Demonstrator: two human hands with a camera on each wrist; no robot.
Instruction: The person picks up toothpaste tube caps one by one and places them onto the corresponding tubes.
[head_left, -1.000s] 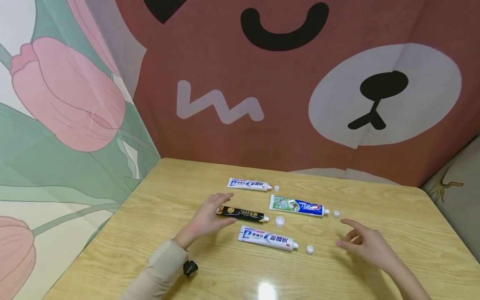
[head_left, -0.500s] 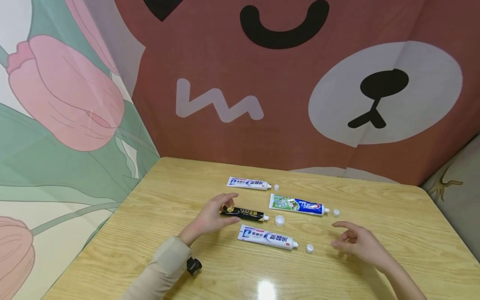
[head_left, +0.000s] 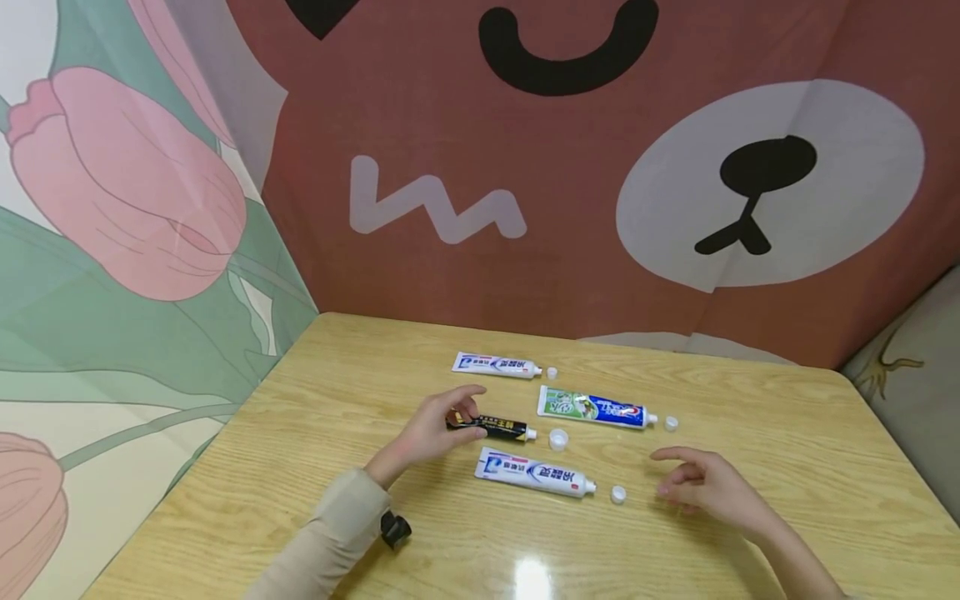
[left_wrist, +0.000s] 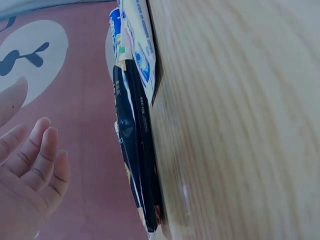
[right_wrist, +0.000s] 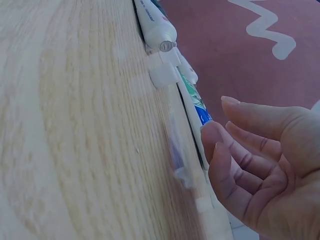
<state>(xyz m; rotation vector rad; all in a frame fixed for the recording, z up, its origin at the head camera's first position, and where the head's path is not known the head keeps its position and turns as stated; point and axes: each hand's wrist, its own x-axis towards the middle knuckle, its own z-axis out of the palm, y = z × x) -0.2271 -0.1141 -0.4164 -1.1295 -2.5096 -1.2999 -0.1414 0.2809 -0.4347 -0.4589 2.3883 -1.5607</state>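
Four caps (head_left: 558,440) off, apparently reached for black tube (head_left: 507,429), lower centre: left hand (head_left: 437,431) wide, right hand (head_left: 710,490) loosely bent, both empty; next needed a pinch.

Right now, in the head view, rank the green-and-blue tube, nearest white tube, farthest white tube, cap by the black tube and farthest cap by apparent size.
1. Green-and-blue tube and nearest white tube: too alike to rank
2. Farthest white tube
3. Cap by the black tube
4. Farthest cap
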